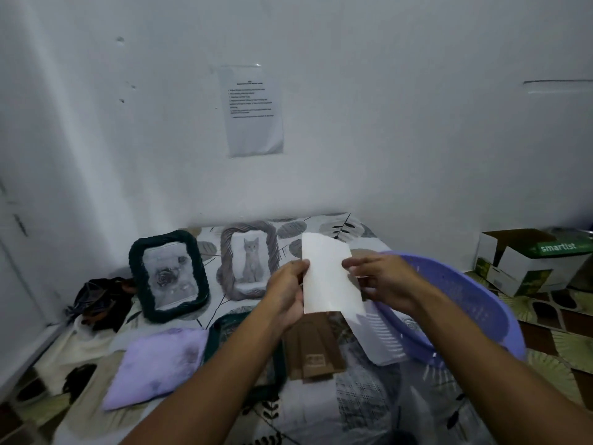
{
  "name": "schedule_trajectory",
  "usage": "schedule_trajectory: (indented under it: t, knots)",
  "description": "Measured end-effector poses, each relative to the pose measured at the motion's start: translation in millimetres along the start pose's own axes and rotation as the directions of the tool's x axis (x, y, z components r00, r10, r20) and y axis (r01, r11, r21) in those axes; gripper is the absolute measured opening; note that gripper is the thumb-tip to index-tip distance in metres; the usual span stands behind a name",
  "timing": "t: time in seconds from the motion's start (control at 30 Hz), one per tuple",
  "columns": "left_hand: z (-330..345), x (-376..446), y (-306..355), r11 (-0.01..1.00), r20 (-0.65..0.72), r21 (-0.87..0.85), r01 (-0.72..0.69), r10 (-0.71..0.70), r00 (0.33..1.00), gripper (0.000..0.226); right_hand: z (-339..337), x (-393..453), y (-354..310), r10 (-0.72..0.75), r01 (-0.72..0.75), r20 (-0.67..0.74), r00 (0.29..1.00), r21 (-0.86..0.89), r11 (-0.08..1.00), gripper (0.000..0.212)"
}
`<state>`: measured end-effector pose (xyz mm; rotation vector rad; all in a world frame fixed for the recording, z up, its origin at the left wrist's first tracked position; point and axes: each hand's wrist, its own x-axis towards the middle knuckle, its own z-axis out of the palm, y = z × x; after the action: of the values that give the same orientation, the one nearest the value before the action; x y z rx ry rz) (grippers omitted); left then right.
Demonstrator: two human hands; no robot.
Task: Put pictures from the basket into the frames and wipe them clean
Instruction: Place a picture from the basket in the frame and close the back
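Picture [332, 277]: a pale sheet, blank side toward the camera, held upright in the air above the patterned cloth [362, 399], in front of the grey frame and beside the basket rim; left hand [285, 290] pinches its left edge, thumb on the near face and fingers curled behind; right hand [382, 281] grips its right edge with thumb and forefinger, the other fingers loosely bent; both forearms reach forward from the lower margin. Below the sheet, a brown backing board [313, 351] lies flat on the cloth, partly within a dark green frame [221, 326] largely hidden by the left arm. Basket [475, 313]: lilac plastic, perforated, tilted on the right of the cloth; pale sheets [378, 335] lie at its near rim, just below the right hand; whether they lie inside cannot be told. Rear: grey frame [248, 261] holding a cat picture, upright; second green frame [170, 279] with a rose picture, leaning to its left. Lilac cloth [154, 367] at left foreground; dark fabric [99, 300] at far left; open cardboard boxes [526, 261] on the floor at right; printed notice [253, 110] on the wall.
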<state>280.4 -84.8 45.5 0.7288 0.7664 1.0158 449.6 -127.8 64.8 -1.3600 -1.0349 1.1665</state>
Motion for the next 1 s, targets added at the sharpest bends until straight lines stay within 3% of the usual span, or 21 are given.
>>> schedule_trajectory:
  t: [0.2,0.3,0.4,0.47,0.53,0.6,0.77,0.9,1.0]
  knots:
    - [-87,-21,1,1.0,-0.126,0.002,-0.017,0.017,0.992,0.021,64,6,20,0.06,-0.058,0.127,0.99,-0.021,0.998,0.022]
    - [-120,-31,2,0.975,-0.241,0.22,-0.031,0.085,0.967,0.015,96,13,40,0.068,-0.051,0.123,0.99,-0.134,0.99,0.022]
    - [-148,-42,8,0.884,-0.277,0.464,-0.055,0.204,0.939,0.007,120,20,60,0.077,-0.047,0.126,0.989,-0.222,0.974,0.022]
    - [-168,-42,11,0.747,-0.245,0.659,-0.084,0.32,0.915,0.008,131,22,71,0.102,-0.064,0.138,0.985,-0.255,0.965,0.022]
    - [-185,-40,12,0.509,-0.163,0.855,-0.101,0.448,0.879,0.019,139,24,78,0.108,-0.065,0.135,0.985,-0.291,0.955,0.022]
    - [-199,-39,13,0.294,-0.036,0.947,-0.132,0.503,0.863,0.029,144,26,83,0.094,-0.052,0.118,0.989,-0.317,0.947,0.022]
    - [-220,-32,18,-0.019,0.258,0.965,-0.263,0.274,0.927,0.063,151,33,91,0.072,-0.014,0.128,0.989,-0.409,0.913,0.026]
    - [-230,-26,14,-0.215,0.228,0.956,-0.2,0.114,0.967,0.075,152,37,94,0.019,0.058,0.139,0.99,-0.527,0.848,0.029]
    - [-232,-26,12,-0.239,0.228,0.949,-0.204,0.074,0.971,0.075,150,39,96,-0.073,0.162,0.161,0.984,-0.66,0.734,0.032]
